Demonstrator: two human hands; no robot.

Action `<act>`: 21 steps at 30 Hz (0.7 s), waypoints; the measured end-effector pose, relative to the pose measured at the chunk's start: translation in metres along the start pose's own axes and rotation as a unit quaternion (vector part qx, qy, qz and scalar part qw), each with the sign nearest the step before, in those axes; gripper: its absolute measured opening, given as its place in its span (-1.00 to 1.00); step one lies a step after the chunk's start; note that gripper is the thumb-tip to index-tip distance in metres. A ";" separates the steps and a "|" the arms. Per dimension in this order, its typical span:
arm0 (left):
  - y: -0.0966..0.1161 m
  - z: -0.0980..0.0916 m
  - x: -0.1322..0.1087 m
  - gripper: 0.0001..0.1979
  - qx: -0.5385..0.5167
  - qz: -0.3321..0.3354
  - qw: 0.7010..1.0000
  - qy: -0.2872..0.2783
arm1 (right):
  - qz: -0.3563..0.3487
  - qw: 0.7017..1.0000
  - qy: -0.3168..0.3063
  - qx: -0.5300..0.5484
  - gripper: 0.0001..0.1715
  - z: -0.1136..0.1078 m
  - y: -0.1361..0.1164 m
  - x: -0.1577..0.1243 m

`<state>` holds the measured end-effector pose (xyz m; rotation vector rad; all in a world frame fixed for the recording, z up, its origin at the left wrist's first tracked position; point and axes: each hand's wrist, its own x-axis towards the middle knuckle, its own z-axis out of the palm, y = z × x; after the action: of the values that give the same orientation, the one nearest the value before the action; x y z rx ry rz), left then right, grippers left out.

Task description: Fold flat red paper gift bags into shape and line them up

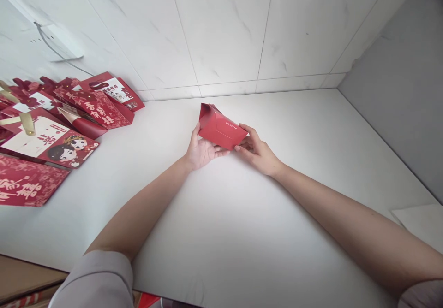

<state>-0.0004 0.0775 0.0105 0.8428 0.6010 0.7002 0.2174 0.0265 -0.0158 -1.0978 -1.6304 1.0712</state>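
A small red paper gift bag (221, 127) is tilted in front of me over the white table, its bottom panel with folded flaps and small pale print facing me. My left hand (202, 151) grips its left end, the thumb on the near edge and the other fingers beneath. At the right end, my right hand (258, 151) holds the corner between thumb and fingers. The far side of the bag and whatever may be inside are hidden.
Several red gift bags with ribbons and printed figures, one a printed bag (65, 142), crowd the left of the table (221, 234). A tiled wall (224, 31) rises behind. A grey cable (58, 52) hangs at the upper left. Cardboard (27, 275) lies below the front edge.
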 end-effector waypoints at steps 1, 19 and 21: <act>0.000 0.000 0.000 -0.04 0.002 0.002 1.000 0.002 | 0.000 1.000 0.000 0.000 -0.13 0.000 0.000 0.000; 0.000 0.000 0.002 -0.06 0.004 0.006 1.000 0.010 | -0.004 1.000 0.000 -0.003 -0.16 0.000 -0.001 0.000; 0.000 0.001 0.001 -0.05 0.008 0.005 1.000 0.012 | -0.003 1.000 -0.001 -0.002 -0.16 0.000 -0.001 0.000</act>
<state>0.0010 0.0782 0.0106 0.8531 0.6248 0.7155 0.2175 0.0260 -0.0146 -1.0948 -1.6359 1.0662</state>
